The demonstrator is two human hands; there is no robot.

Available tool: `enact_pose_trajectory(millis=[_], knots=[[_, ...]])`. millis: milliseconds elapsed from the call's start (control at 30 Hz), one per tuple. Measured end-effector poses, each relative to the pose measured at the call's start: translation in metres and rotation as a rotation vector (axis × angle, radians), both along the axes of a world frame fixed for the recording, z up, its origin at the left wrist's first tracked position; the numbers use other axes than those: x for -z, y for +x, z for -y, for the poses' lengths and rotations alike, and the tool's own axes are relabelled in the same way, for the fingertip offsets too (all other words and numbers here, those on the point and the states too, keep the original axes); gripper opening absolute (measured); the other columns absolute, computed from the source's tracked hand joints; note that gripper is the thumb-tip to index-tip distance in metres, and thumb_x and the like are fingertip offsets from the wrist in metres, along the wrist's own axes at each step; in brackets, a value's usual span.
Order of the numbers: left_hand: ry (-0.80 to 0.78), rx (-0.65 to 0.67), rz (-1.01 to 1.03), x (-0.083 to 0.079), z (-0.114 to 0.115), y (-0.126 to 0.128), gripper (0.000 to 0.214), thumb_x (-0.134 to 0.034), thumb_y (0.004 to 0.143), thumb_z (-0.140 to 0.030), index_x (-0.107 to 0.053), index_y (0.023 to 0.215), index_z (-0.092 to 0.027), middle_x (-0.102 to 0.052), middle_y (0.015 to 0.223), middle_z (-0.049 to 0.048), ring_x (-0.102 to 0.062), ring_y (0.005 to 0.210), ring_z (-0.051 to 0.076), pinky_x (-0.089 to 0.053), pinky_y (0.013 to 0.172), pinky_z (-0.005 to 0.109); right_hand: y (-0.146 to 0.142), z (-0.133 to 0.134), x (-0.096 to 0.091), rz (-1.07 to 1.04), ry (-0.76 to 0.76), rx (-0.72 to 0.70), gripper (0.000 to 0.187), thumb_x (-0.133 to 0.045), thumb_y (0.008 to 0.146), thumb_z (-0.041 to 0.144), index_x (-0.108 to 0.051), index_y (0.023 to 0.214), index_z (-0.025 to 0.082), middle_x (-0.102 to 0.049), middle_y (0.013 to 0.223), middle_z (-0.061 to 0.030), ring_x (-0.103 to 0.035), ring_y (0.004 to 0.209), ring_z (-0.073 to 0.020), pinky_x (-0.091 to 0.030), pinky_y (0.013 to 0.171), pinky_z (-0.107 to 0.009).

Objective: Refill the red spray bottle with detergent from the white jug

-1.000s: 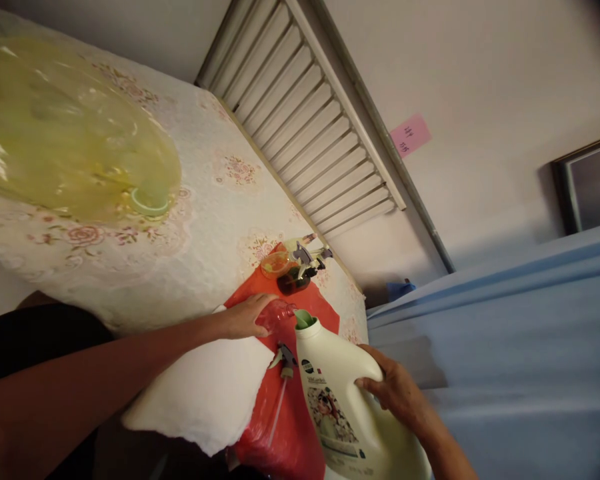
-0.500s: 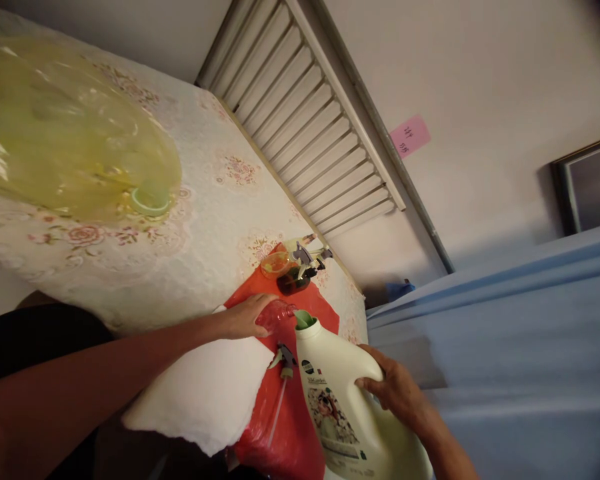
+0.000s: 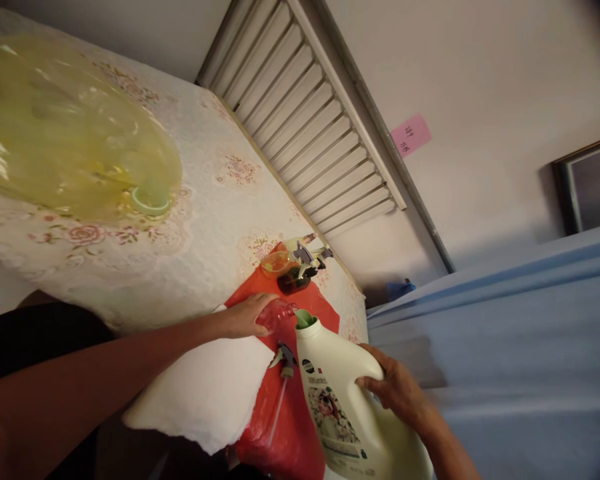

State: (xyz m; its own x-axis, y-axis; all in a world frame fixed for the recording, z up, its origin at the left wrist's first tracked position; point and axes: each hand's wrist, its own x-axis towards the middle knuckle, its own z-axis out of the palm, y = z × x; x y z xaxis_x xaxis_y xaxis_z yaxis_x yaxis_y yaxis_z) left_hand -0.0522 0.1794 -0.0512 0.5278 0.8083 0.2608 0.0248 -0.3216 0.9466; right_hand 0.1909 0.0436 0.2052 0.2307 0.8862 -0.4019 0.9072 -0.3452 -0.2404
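My left hand (image 3: 246,316) is closed around a clear plastic bottle (image 3: 279,316), which looks red against the sheet behind it. The bottle's neck meets the green spout of a large cream detergent jug (image 3: 337,400). My right hand (image 3: 393,381) grips that jug by its handle, and the jug tilts toward the bottle. Whether liquid is flowing, I cannot tell. Between the two lies a spray trigger head (image 3: 286,360) with its thin tube, on a red plastic sheet (image 3: 280,427). A white cloth or paper towel (image 3: 210,393) lies under my left forearm.
Behind my left hand stand a dark spray bottle (image 3: 294,280) and an orange-looking round dish (image 3: 275,264). A yellow plastic bag (image 3: 75,133) covers the left of the flowered tablecloth (image 3: 205,227). A radiator (image 3: 305,120) runs along the wall; blue fabric (image 3: 505,333) is at right.
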Motion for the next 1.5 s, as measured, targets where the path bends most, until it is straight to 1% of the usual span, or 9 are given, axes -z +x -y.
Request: enact_pose_trajectory(millis=[133,367,500,633,767,967,1100,1267,1500], knots=[[-0.001,0.005,-0.009,0.0025,-0.0011,0.0014,0.077,-0.075,0.066,-0.038,-0.045,0.135,-0.026,-0.052,0.139,0.009,-0.046,0.131,0.034,-0.04,0.107,0.045,-0.0003,-0.0009,0.0,0.035,-0.006,0.01,0.062,-0.062,0.072,0.036,-0.052,0.131,0.017,-0.062,0.077,0.0007,-0.045,0.049,-0.0091,-0.038,0.041,-0.021],[0.014,0.01,-0.005,0.0023,-0.0017,0.0012,0.075,-0.074,0.067,-0.036,-0.046,0.135,-0.027,-0.053,0.138,0.0082,-0.048,0.129,0.032,-0.041,0.106,0.043,-0.0014,-0.0011,0.0005,0.033,-0.008,0.03,0.066,-0.062,0.07,0.038,-0.051,0.132,0.015,-0.061,0.076,0.0006,-0.045,0.048,-0.0091,-0.037,0.04,-0.021],[0.003,0.011,-0.013,0.0037,-0.002,0.0015,0.077,-0.074,0.066,-0.034,-0.045,0.136,-0.028,-0.054,0.137,0.0081,-0.05,0.126,0.031,-0.043,0.102,0.042,-0.0036,-0.0006,-0.0017,0.022,-0.007,0.014,0.065,-0.063,0.07,0.039,-0.053,0.13,0.015,-0.061,0.075,0.0008,-0.044,0.048,-0.0088,-0.037,0.041,-0.021],[-0.004,0.006,-0.019,0.0033,-0.0019,0.0018,0.077,-0.075,0.065,-0.033,-0.045,0.136,-0.028,-0.053,0.138,0.0081,-0.049,0.127,0.031,-0.042,0.103,0.041,-0.0044,-0.0009,-0.0026,0.022,-0.014,0.026,0.065,-0.064,0.07,0.04,-0.052,0.131,0.016,-0.06,0.074,0.0014,-0.043,0.046,-0.0084,-0.036,0.04,-0.021],[-0.003,0.012,-0.017,0.0012,-0.0013,0.0008,0.075,-0.074,0.066,-0.033,-0.045,0.135,-0.029,-0.054,0.136,0.0074,-0.049,0.127,0.031,-0.043,0.102,0.042,-0.0047,-0.0012,-0.0028,0.016,-0.012,0.023,0.064,-0.064,0.072,0.039,-0.053,0.131,0.018,-0.061,0.076,0.0012,-0.046,0.05,-0.0093,-0.037,0.041,-0.02],[-0.009,0.01,0.007,-0.0003,-0.0004,-0.0008,0.074,-0.073,0.066,-0.035,-0.047,0.135,-0.03,-0.055,0.135,0.0074,-0.05,0.127,0.033,-0.044,0.099,0.043,-0.0042,-0.0007,-0.0032,0.021,-0.012,0.016,0.063,-0.063,0.071,0.038,-0.053,0.13,0.017,-0.06,0.075,0.0017,-0.045,0.049,-0.0091,-0.037,0.04,-0.02],[-0.01,0.019,0.002,-0.0003,-0.0008,-0.0003,0.074,-0.074,0.066,-0.036,-0.046,0.134,-0.029,-0.054,0.136,0.0072,-0.049,0.127,0.032,-0.044,0.101,0.042,-0.0037,-0.0007,-0.0031,-0.001,-0.011,0.011,0.063,-0.064,0.072,0.039,-0.052,0.13,0.017,-0.059,0.076,0.0017,-0.045,0.05,-0.0091,-0.037,0.04,-0.02],[-0.018,0.015,0.009,0.0006,-0.0008,0.0007,0.076,-0.075,0.065,-0.036,-0.046,0.135,-0.029,-0.054,0.136,0.0078,-0.049,0.126,0.033,-0.043,0.102,0.043,-0.0033,-0.0013,-0.0027,0.011,-0.018,-0.002,0.06,-0.063,0.074,0.037,-0.052,0.13,0.017,-0.057,0.069,0.0039,-0.041,0.045,-0.0071,-0.034,0.04,-0.019],[-0.017,0.014,0.001,-0.0015,0.0,-0.0003,0.075,-0.074,0.064,-0.034,-0.046,0.134,-0.028,-0.053,0.136,0.0083,-0.048,0.127,0.034,-0.043,0.102,0.044,-0.0065,-0.0016,-0.0043,0.008,-0.022,0.014,0.062,-0.062,0.072,0.036,-0.052,0.13,0.016,-0.055,0.066,0.0048,-0.042,0.047,-0.0081,-0.035,0.04,-0.019]])
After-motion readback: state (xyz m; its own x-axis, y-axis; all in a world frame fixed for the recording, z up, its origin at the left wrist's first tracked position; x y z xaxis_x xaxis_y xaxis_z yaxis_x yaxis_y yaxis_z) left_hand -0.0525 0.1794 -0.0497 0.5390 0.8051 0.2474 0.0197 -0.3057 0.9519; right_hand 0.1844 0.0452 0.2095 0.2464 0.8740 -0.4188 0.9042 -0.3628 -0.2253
